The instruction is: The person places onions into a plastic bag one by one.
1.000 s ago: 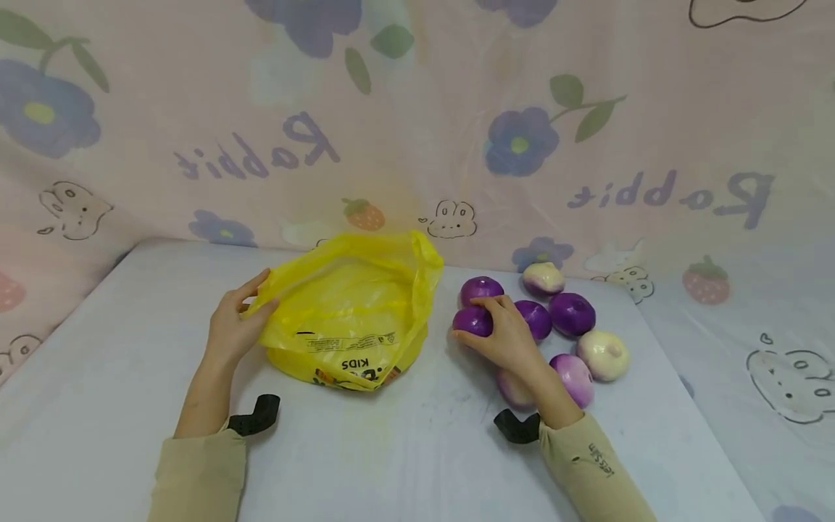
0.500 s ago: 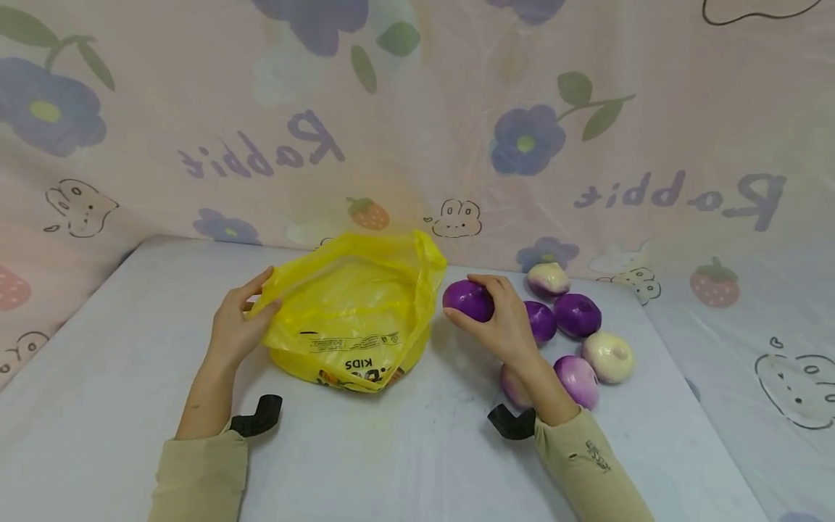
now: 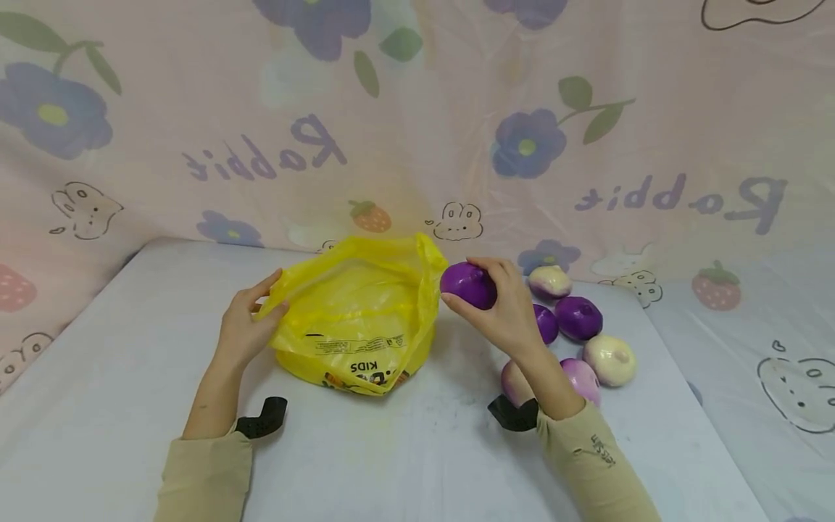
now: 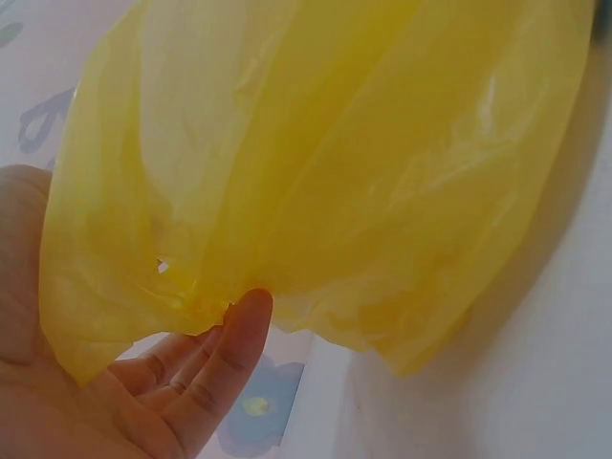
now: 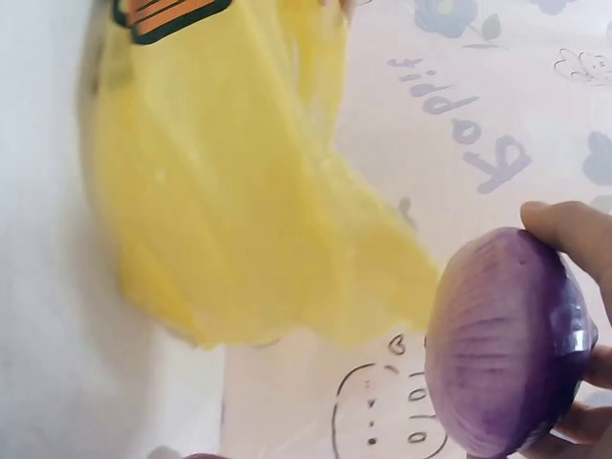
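My left hand [image 3: 248, 322] grips the left rim of a yellow plastic bag [image 3: 372, 355] printed "KIDS", whose mouth gapes upward. In the left wrist view, the fingers [image 4: 225, 368] hold the bag's crumpled edge. A purple onion [image 3: 468, 285] is in my right hand [image 3: 505, 312], held between thumb and fingers at the bag's right rim. Seen from the right wrist, that onion [image 5: 507, 344] overlaps a yellow corner of the bag. Right of the hand lie more onions: two dark purple ones [image 3: 579, 318], pale ones [image 3: 609, 359] and pink-purple ones [image 3: 580, 378].
The onions sit in a loose group on the white tabletop [image 3: 404, 464], toward its right side. A patterned cloth [image 3: 404, 130] with flowers and rabbits hangs behind the table. A black curved piece is at each wrist, such as the left one [image 3: 266, 417].
My right hand has lifted a purple onion from the group and moved it up and slightly left to the bag's right rim. The left hand keeps its hold on the bag.
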The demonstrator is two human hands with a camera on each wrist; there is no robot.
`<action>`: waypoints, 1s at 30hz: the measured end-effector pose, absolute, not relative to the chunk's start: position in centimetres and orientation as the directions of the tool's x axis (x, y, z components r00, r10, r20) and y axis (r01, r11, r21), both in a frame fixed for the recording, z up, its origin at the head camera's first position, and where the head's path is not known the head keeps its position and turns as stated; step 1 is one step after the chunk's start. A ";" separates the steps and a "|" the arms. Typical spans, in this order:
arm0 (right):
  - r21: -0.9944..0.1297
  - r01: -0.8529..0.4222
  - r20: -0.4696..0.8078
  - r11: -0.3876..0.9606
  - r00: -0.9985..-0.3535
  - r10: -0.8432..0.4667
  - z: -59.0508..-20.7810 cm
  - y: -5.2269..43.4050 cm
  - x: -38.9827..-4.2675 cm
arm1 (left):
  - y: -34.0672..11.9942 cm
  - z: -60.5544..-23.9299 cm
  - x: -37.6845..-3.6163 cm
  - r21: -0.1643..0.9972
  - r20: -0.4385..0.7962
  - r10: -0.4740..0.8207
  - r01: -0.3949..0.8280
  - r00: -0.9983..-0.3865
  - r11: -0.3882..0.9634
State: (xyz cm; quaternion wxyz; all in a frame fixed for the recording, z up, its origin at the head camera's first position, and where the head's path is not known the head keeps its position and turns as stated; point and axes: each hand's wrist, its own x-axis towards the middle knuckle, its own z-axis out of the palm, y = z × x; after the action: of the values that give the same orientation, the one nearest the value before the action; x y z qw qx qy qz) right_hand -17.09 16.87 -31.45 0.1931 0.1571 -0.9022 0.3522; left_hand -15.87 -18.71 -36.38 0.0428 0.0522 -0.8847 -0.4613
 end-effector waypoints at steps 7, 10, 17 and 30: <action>-0.533 -0.516 0.544 0.671 -0.816 -0.196 -30.2 15.5 -17.5 | -18.6 -36.2 -15.9 0.823 0.051 -0.119 -0.026 -0.992 0.568; -0.531 -0.553 0.559 0.642 -0.798 -0.225 -30.1 14.8 -17.7 | -18.5 -36.3 -15.9 0.826 0.049 -0.122 -0.028 -0.991 0.562; -0.552 -0.576 0.530 0.603 -0.801 -0.280 -29.9 12.8 -18.1 | -18.3 -36.3 -15.8 0.831 0.030 -0.129 -0.047 -0.991 0.555; -0.501 -0.612 0.393 0.612 -0.791 -0.469 -30.1 8.8 -19.4 | -17.9 -36.0 -15.7 0.832 0.024 -0.132 -0.053 -0.991 0.553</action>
State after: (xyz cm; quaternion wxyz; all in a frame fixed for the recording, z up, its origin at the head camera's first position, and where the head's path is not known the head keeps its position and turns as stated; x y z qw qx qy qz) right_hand -19.37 8.77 -30.12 0.1117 0.3035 -0.8907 0.3196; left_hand -15.69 -17.90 -35.95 0.0420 0.0526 -0.8801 -0.4700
